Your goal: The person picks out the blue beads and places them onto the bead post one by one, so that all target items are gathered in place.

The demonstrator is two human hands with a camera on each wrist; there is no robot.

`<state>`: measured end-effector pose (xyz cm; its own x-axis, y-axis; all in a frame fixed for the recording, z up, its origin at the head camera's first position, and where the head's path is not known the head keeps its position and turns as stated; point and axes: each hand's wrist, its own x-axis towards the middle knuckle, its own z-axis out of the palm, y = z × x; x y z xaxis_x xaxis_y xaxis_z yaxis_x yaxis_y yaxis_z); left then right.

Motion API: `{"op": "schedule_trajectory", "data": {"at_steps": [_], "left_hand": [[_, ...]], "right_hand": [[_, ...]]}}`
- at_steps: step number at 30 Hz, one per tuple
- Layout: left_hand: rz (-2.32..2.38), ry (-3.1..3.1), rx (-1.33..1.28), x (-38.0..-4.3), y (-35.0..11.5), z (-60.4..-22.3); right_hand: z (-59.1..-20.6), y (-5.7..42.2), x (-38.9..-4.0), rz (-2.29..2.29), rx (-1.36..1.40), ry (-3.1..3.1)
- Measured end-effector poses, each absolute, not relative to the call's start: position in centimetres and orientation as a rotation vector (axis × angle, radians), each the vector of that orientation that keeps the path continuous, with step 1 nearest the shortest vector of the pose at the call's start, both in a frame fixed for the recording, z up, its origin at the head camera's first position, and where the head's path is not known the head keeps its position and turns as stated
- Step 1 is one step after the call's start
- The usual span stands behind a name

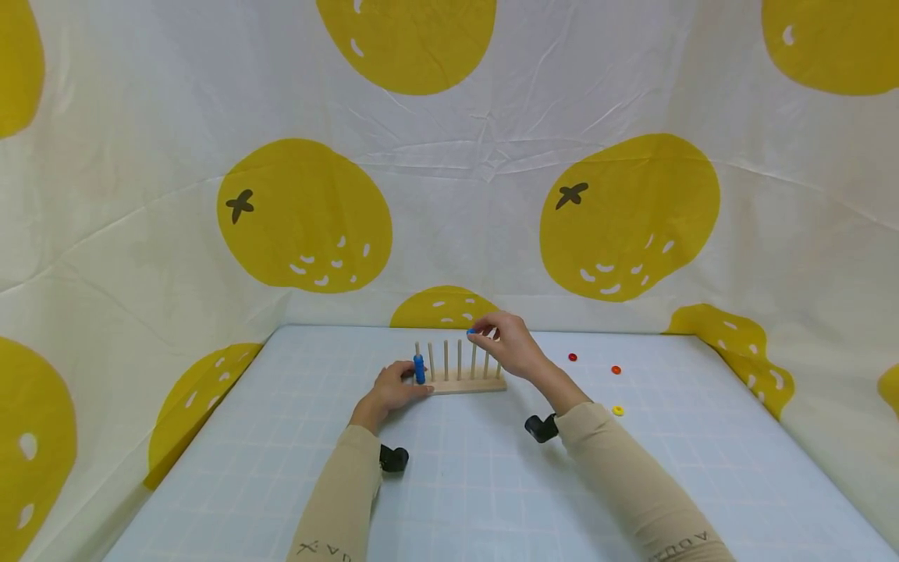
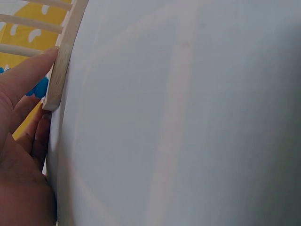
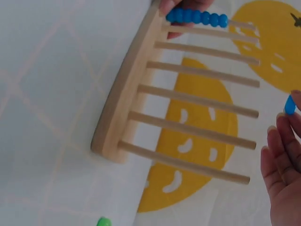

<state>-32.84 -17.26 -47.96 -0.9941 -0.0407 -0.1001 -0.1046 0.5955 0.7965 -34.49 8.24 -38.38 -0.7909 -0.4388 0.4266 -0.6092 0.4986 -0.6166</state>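
A wooden peg rack (image 1: 469, 385) with a row of upright pegs stands on the table. Its leftmost peg carries a stack of blue beads (image 3: 197, 17), and the other pegs are bare. At that left end my left hand (image 1: 395, 388) grips the base, thumb along the front and fingers behind, as the left wrist view shows. Between thumb and fingertips my right hand (image 1: 513, 345) pinches one blue bead (image 3: 289, 105), held up by the tops of the pegs right of the middle. In the right wrist view this bead is apart from the peg ends.
Right of the rack lie a red bead (image 1: 572, 357), an orange bead (image 1: 616, 370) and a yellow bead (image 1: 618, 410). Something small and green (image 3: 104, 221) shows at the right wrist view's lower edge. A fruit-patterned curtain (image 1: 477, 226) hangs behind the table.
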Motion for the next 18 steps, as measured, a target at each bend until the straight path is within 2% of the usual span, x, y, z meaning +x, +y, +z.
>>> {"op": "schedule_trajectory", "data": {"at_steps": [18], "left_hand": [[1.344, 2.816, 0.048, -32.6, -17.5, -47.5]], "right_hand": [[-39.3, 2.3, -34.6, 1.150, 0.983, -2.537]]}}
